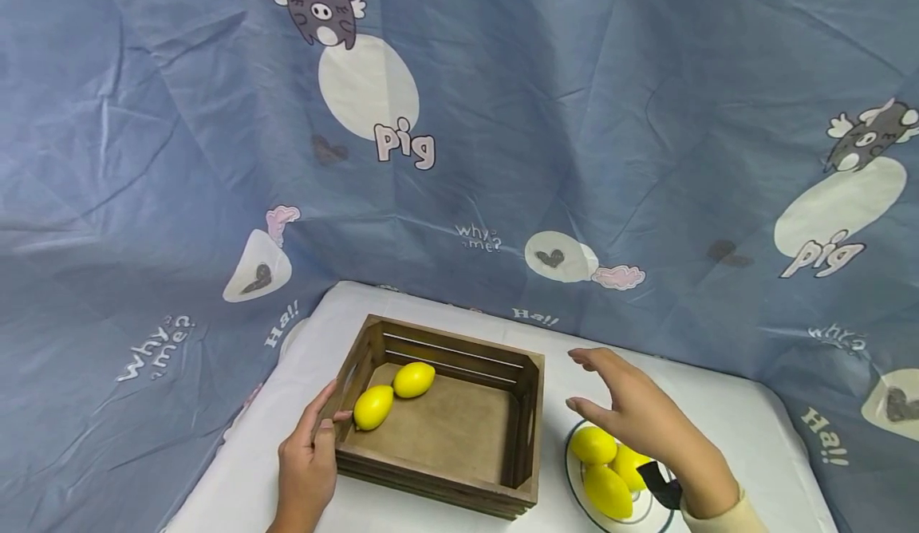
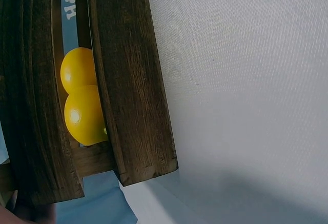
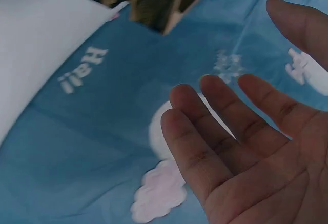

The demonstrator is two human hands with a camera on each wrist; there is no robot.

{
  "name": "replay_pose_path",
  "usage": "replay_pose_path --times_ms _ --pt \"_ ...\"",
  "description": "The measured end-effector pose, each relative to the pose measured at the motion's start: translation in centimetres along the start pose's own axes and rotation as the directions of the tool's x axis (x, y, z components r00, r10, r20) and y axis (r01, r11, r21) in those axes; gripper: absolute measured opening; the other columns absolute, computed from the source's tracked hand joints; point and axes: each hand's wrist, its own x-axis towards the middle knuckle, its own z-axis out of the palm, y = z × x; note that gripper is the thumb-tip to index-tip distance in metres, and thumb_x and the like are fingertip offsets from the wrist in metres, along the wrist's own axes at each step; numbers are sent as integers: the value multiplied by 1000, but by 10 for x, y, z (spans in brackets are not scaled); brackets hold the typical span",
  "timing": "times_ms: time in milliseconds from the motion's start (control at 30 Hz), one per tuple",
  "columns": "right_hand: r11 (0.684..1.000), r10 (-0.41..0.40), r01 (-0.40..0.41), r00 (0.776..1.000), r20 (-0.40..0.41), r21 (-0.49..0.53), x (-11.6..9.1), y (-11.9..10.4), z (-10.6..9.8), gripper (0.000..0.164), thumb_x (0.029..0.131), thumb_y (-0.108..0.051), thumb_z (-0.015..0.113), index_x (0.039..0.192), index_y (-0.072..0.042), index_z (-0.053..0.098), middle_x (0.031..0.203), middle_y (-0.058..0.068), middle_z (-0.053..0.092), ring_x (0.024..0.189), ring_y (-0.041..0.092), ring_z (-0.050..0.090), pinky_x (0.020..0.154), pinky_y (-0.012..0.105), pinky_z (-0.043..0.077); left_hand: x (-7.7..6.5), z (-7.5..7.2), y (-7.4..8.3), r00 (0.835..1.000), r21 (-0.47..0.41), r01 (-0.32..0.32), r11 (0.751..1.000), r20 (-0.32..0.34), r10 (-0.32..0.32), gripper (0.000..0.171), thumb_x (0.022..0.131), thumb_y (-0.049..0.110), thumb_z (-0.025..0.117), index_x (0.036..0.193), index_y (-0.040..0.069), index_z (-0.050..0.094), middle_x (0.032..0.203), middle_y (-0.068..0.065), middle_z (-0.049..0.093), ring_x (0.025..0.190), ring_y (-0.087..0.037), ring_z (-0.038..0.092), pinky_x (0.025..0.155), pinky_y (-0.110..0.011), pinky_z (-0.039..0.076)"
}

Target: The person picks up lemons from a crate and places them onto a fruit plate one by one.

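A brown wooden crate [image 1: 459, 425] with slatted sides stands on the white table. Two yellow lemons [image 1: 373, 408] lie inside it by its left end; in the left wrist view the lemons [image 2: 84, 114] show between the slats. My left hand [image 1: 309, 461] holds the crate's left end, one fingertip reaching over toward the inside. To the right of the crate, my right hand [image 1: 639, 413] hovers with nothing in it, thumb and fingers spread apart. Below it is a white plate [image 1: 574, 477] bearing several lemons [image 1: 608, 491], partly hidden by the wrist and its black strap.
The white-covered table [image 1: 747, 437] runs back to a blue cloth backdrop [image 1: 459, 118] printed with pigs and lettering. The same cloth hangs along the left and right sides. Between crate and plate lies a narrow strip of white tabletop.
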Motion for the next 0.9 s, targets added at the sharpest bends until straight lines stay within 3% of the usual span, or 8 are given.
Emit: replay_pose_path --times_ms 200,433,600,900 --pt "994 -105 105 994 32 -14 22 -19 4 58 90 -24 83 141 -6 61 137 5 65 122 26 64 101 50 52 0 0 -2 1000 -10 -18 1000 -3 18 55 104 -4 45 150 24 60 108 -5 78 85 -8 69 40 -22 30" --pt "983 -183 185 976 119 -7 45 -34 19 58 91 -24 82 142 -6 60 137 6 65 121 23 64 102 47 51 0 1 -2 1000 -18 -10 1000 -5 9 57 104 -5 45 149 26 60 111 -5 78 94 -12 72 45 -23 32" --pt "980 -191 197 967 169 -19 55 -43 28 60 91 -26 82 144 -9 59 140 5 64 122 22 64 102 45 51 1 1 -3 999 -21 -32 999 -5 32 55 104 -6 45 149 20 60 115 -5 77 93 -12 72 43 -22 32" --pt "971 -193 226 933 305 -79 73 -59 42 71 90 -35 82 151 -11 54 148 7 59 130 26 60 103 47 50 1 0 -5 999 -26 -49 998 -13 48 57 103 -5 45 149 24 60 112 -6 78 90 -9 71 40 -22 30"
